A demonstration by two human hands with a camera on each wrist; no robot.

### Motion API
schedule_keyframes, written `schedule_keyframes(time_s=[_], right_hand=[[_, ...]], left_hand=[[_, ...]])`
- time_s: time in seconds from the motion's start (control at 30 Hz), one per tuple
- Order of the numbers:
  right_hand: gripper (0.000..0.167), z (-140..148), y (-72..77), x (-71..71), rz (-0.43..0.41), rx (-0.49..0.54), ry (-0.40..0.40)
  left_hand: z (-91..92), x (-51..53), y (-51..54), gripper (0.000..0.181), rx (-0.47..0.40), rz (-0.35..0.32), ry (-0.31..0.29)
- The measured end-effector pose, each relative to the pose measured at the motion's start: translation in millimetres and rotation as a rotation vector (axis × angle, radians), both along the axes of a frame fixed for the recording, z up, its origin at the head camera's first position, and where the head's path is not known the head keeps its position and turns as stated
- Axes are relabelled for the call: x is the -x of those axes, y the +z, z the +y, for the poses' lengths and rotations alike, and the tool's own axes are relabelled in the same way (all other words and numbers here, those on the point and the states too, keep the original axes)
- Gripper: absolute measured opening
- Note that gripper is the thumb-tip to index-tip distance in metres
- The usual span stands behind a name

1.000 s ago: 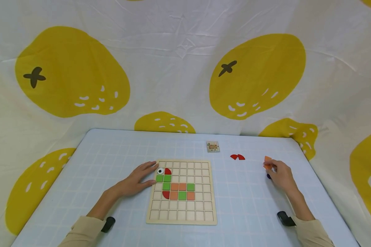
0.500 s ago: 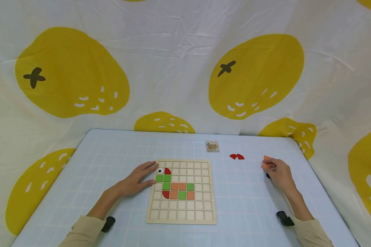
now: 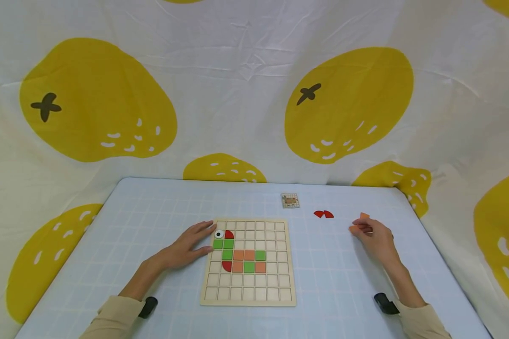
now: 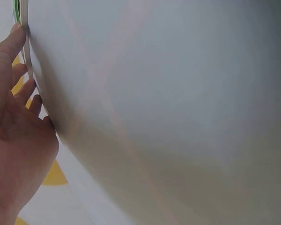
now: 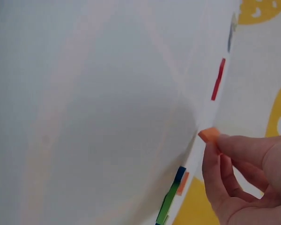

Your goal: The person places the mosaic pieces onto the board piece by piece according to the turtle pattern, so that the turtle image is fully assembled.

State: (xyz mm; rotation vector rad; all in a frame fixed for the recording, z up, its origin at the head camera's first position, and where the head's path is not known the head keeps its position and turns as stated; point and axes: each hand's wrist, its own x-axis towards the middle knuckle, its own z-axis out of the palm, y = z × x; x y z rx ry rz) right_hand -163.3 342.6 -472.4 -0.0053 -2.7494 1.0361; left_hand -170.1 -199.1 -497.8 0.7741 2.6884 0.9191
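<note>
In the head view my left hand (image 3: pixel 188 245) rests at the left edge of a wooden grid board (image 3: pixel 248 303), fingers stretched and touching its rim. Set in the board are a white eye tile (image 3: pixel 218 234), red rounded tiles (image 3: pixel 226 266), and several green (image 3: pixel 249 267) and orange square tiles (image 3: pixel 249 255). To the right of the board, my right hand (image 3: pixel 375 240) pinches a small orange tile (image 5: pixel 209 134) between thumb and fingers, just above the table. Another orange tile (image 3: pixel 365 215) lies behind that hand.
Two red quarter-round tiles (image 3: pixel 324 214) and a small pattern card (image 3: pixel 290 200) lie at the back. In the right wrist view a dark blue tile (image 5: pixel 180 174) and a green tile (image 5: pixel 167 199) lie near the hand. A lemon-print cloth (image 3: pixel 233 94) hangs behind the table.
My right hand has shifted left with the pinched orange tile, drawing apart from the orange tile left on the table. My left hand stays at the board's edge.
</note>
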Motion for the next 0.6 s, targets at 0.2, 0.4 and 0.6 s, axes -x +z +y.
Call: schedule_keyframes(time_s=[0.2, 0.4, 0.6], right_hand=[[0.019, -11.3, -1.4, -1.8, 0.003, 0.013, 0.009], [0.015, -24.1, -1.6, -5.3, 0.022, 0.034, 0.033], [0.012, -38.1, 3.8, -8.9, 0.056, 0.038, 0.057]], left_hand=[[-0.3, -1.0, 1.4, 0.068, 0.000, 0.009, -0.005], [-0.4, 0.3, 1.9, 0.067, -0.018, 0.013, -0.017], [0.2, 0.3, 3.4, 0.067, -0.017, -0.007, -0.013]])
